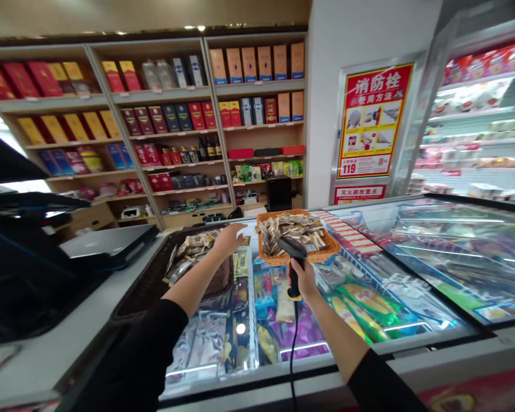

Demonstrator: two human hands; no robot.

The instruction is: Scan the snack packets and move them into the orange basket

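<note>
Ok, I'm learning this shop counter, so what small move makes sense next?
Probably pick up one packet with the left hand: it's open beside the tray of packets, while the right hand already grips the barcode scanner.

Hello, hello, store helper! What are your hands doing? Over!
Left hand open, near the snack basket. Right hand gripping scanner. Cord hanging down over the freezer glass.
</note>
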